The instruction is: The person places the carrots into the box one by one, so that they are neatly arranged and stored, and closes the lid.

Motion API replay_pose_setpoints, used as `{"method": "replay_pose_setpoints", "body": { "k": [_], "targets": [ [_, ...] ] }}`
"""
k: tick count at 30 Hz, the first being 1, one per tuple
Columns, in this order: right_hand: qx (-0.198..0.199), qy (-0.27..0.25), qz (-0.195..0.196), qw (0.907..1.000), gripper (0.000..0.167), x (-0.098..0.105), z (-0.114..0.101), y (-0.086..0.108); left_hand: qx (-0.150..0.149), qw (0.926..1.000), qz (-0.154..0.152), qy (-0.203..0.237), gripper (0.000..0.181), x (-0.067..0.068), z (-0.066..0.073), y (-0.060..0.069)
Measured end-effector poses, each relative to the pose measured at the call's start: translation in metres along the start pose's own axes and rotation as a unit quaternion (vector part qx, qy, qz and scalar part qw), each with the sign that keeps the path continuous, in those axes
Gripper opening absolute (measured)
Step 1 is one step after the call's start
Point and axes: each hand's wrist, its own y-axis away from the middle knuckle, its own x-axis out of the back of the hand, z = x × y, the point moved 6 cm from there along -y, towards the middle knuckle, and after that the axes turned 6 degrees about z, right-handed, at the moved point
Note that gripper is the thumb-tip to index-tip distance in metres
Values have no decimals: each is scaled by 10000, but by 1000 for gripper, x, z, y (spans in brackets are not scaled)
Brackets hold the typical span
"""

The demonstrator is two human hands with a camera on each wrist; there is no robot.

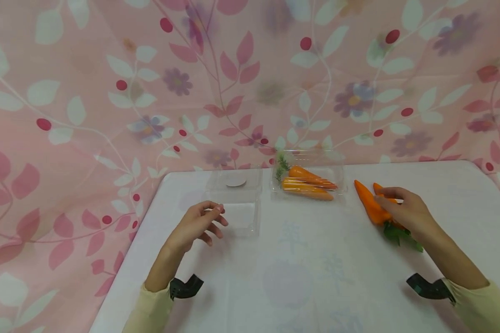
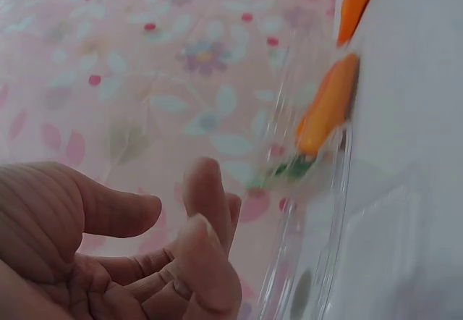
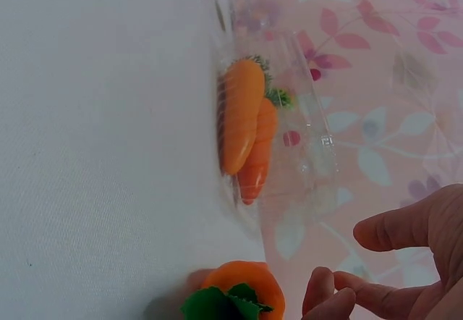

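My right hand (image 1: 408, 210) is over a pair of toy carrots at the right of the table, thumb and fingers apart. The front carrot (image 1: 370, 203) has green leaves (image 1: 402, 236); the other carrot (image 1: 378, 188) is partly hidden by the hand. In the right wrist view, a gap shows between the fingertips (image 3: 329, 295) and the nearest carrot (image 3: 246, 280). My left hand (image 1: 196, 224) hovers with loosely bent fingers by an open transparent plastic box (image 1: 243, 217), holding nothing.
Toward the back middle stands a second transparent box (image 1: 339, 178) with its lid raised and several orange carrots (image 1: 308, 185) inside. A white oval label (image 1: 235, 181) shows on the left box's lid. Behind the white table (image 1: 300, 286) hangs a pink floral cloth (image 1: 241, 111).
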Motion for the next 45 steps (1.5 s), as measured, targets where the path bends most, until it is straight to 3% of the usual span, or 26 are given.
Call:
{"method": "replay_pose_setpoints", "body": {
  "k": [6,18,24,28,39,45],
  "targets": [
    [2,-135,4,9999,73,-1,2,2,-144,9977,528,-409,35,23,-4,-6],
    [22,-215,33,9998,69,-5,4,4,41,9932,947,-671,36,60,-20,-23],
    [97,-268,31,9996,68,-6,2,6,136,9872,1136,-1116,39,76,-28,-31],
    [131,-279,9,9995,67,-7,1,7,271,9847,1112,-1313,43,81,-36,-35],
    [156,-214,-22,9996,63,-8,-2,8,517,9856,897,-1337,50,83,-52,-47],
    [168,-264,6,9995,63,-10,-3,10,587,9866,870,-1253,42,85,-60,-51]
  ]
}}
